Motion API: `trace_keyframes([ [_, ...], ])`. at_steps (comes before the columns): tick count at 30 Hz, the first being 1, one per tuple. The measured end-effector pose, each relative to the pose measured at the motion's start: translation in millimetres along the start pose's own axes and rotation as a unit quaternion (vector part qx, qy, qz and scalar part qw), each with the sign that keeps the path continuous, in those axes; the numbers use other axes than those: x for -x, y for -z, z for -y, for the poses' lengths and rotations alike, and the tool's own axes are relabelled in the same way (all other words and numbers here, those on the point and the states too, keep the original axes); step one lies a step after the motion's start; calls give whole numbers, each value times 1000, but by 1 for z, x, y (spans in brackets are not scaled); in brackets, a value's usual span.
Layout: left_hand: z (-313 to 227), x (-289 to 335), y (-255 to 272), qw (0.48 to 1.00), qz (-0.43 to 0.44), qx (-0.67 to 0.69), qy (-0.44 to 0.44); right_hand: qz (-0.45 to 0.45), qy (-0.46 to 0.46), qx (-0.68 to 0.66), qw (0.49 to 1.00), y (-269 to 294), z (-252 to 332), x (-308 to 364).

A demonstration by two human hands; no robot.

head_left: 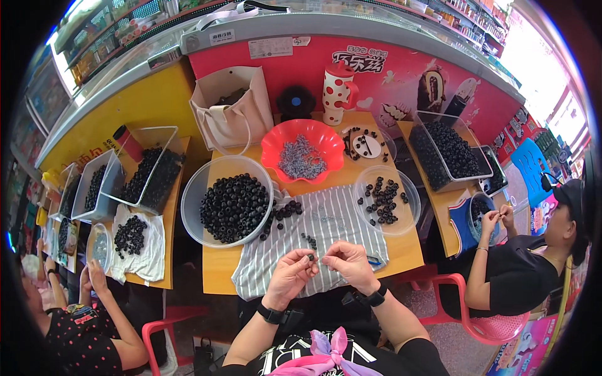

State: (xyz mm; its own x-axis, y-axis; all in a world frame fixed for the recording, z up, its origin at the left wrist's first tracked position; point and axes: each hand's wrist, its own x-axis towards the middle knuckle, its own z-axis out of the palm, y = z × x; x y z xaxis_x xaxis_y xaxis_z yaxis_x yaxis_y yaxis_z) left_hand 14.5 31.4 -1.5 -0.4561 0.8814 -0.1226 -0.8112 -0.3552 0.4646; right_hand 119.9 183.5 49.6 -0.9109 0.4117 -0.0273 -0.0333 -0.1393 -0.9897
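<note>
Over the front of a grey-and-white striped cloth (251, 266), my two hands meet close together. My left hand (292, 273) is closed, pinching a small black bead at its fingertips. Just beside it, my right hand (348, 267) is closed in a pinch too; what lies between its fingertips is too small to make out. A few black beads (308, 239) rest on the cloth just beyond my fingers. Left of them stands a clear round tub (190, 222) heaped with black beads (232, 207); loose ones lie against its right side. On the right, a clear shallow round dish (409, 216) holds scattered black beads.
Farther back are a red wavy-rimmed bowl (271, 147) of small greyish-purple pieces, a spotted tumbler (334, 94), a beige tote bag (216, 88) and a dark round device (296, 102). Side tables carry bead-filled bins (448, 150). People work at left and right (514, 263).
</note>
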Motion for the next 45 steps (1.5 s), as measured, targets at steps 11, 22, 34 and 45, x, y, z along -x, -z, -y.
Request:
trace_keyframes([
  [11, 0, 0, 0, 1000, 1, -10, 0, -50, -28, -118, 991, -20, -9, 10],
  [22, 6, 1, 5, 999, 3, -41, -12, -62, 289, 357, 886, -28, -10, 9],
  [34, 1, 4, 7, 998, 28, 23, -42, -127, 93, 176, 972, 32, -6, 2],
  [45, -5, 5, 2, 999, 39, 23, -16, -30, 191, 526, 828, -8, -11, 11],
])
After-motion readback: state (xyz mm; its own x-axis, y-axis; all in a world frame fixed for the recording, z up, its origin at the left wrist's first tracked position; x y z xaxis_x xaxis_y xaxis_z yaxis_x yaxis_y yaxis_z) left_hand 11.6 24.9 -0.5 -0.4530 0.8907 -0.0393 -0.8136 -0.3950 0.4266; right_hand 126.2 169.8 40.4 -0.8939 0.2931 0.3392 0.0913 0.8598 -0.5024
